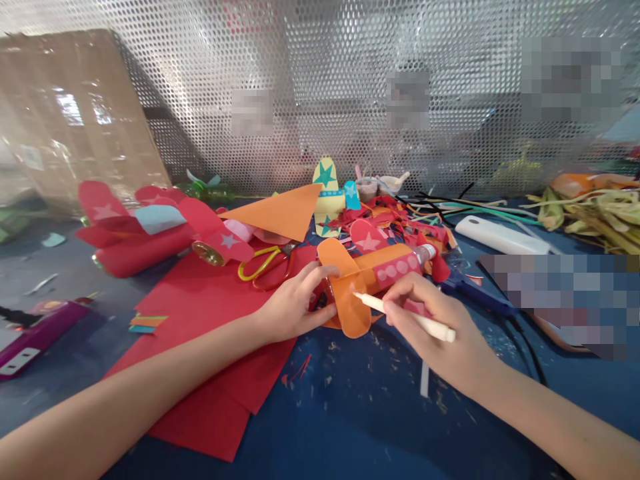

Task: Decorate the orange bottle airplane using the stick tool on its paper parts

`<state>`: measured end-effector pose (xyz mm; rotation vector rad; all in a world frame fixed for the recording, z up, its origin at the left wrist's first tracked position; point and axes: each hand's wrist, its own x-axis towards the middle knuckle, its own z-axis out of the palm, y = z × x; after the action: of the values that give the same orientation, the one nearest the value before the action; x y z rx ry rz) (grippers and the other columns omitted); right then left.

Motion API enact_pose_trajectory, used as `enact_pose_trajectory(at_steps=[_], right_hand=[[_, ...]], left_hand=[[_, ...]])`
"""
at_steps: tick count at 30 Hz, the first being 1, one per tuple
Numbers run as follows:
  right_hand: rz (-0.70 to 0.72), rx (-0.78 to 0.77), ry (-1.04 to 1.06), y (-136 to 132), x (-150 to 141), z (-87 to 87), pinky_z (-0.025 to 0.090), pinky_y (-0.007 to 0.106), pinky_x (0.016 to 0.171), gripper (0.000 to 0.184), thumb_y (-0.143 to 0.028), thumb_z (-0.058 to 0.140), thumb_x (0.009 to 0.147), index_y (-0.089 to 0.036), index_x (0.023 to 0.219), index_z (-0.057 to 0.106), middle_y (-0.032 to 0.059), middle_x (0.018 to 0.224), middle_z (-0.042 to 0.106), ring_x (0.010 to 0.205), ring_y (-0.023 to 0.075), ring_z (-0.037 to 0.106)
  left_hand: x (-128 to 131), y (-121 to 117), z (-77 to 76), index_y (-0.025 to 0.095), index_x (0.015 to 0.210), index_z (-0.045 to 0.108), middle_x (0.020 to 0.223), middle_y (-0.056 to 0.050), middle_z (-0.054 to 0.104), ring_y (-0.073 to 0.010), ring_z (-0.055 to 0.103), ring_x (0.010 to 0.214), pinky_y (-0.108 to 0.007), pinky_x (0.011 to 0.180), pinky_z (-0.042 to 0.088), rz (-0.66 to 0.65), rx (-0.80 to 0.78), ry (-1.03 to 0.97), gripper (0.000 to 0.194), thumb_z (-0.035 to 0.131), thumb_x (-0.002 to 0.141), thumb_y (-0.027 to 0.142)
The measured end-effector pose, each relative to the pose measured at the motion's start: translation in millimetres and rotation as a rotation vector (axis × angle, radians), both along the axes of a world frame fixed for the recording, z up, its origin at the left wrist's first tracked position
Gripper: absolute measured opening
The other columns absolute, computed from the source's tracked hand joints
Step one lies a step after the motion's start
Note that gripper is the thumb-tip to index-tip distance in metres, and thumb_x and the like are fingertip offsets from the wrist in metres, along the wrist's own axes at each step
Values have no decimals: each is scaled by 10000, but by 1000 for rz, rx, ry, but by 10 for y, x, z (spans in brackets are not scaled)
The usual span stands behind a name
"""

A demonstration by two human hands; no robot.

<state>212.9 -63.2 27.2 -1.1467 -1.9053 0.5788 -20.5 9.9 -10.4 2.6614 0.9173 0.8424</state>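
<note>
An orange paper airplane [345, 293], built around what looks like a small clear bottle, lies near the middle of the blue table. My left hand [293, 307] grips its near end, thumb and fingers on either side of the wing. In my right hand [435, 317] is a cream-white marker [417, 321], its tip at the wing's surface. Pale pink dots run along the plane's body. Red paper sheets [200, 313] lie under my left forearm, with yellow-and-red-handled scissors [265, 253] at their far edge.
A red paper airplane [145, 253] is at left, a yellow one [325, 180] behind. Beyond my hands lie an orange sheet [287, 210] and red scraps [390, 210]. A blue glue gun [480, 297] with a cord lies right; a cardboard box [85, 127] stands back left.
</note>
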Motion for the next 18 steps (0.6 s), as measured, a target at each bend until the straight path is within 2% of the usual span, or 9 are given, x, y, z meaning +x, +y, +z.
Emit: enact_pose_trajectory(at_steps=[6,11,18], right_hand=[[-42,5,89,-41,27,-15,356,213,421,178,-280,460,934,-229,764,462,-67,533,480,438,92,449],[4,-1,21,-39,-1,-35,366,211,416,91,-251,532,878,-224,800,493,-36,646,570,465,89,479],[13,-3,-34,-28,-33,-52,413,224,450,112,-268,537,875,-222,776,514,-7,693,623,551,117,561]], left_hand=[[9,-7,4,201,1233,379,1171,-109,543,-223,592,1020,-367,822,527,-5,1,5,412,557,879,311],[7,-4,1,205,1210,392,1140,-101,547,-216,606,984,-353,778,537,0,-16,-7,387,552,876,317],[4,9,-10,202,1203,397,1147,-110,545,-216,598,1023,-361,842,527,-33,28,-29,380,553,874,309]])
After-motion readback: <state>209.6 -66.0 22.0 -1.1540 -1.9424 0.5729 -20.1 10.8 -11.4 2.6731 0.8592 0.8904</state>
